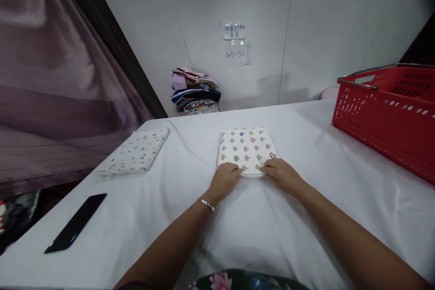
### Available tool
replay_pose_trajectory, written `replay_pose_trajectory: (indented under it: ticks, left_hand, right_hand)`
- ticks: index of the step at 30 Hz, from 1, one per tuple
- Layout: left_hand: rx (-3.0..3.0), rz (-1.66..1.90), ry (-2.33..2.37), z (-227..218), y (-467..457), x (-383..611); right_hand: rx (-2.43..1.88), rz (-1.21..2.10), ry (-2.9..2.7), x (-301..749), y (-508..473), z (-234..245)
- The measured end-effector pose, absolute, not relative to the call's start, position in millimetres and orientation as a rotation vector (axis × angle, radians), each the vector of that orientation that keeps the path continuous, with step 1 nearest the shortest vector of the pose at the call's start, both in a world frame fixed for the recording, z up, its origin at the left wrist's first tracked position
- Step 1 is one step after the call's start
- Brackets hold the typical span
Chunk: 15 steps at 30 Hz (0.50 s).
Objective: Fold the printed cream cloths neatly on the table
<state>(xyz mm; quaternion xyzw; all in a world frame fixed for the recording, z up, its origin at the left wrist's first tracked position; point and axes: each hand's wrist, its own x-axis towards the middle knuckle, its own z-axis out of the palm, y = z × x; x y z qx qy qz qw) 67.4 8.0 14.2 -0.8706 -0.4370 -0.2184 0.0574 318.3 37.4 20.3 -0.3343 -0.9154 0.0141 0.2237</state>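
Note:
A folded white cloth (247,147) printed with grey, red, green and blue mushrooms lies flat on the table in front of me. My left hand (224,181), with a silver bracelet at the wrist, grips its near left corner, the thumb along the front edge. At the near right corner my right hand (281,174) holds the same edge, fingers bent over the top. Any fingertips under the cloth are hidden. Off to the left rests a second folded white cloth (137,150) with a small grey print.
White fabric covers the table (152,235). A red plastic basket (387,113) stands at the right. Near the left edge lies a flat black object (77,222). A pile of folded textiles (196,93) sits beyond the far edge, by a wall with paper signs (235,43). A curtain (61,77) hangs left.

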Motion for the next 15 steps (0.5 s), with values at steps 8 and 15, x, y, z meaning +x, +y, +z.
replay_pose_trajectory:
  ticks: [8,15]
  left_hand:
    - [-2.661,-0.688,-1.285,11.8,9.5,67.2]
    - [-2.676,-0.742,-1.272,8.6,9.0,59.4]
  right_hand:
    - [-0.992,0.062,-2.559,315.8,38.2,18.6]
    - [-1.005,0.029,-2.52,312.5,33.2,15.9]
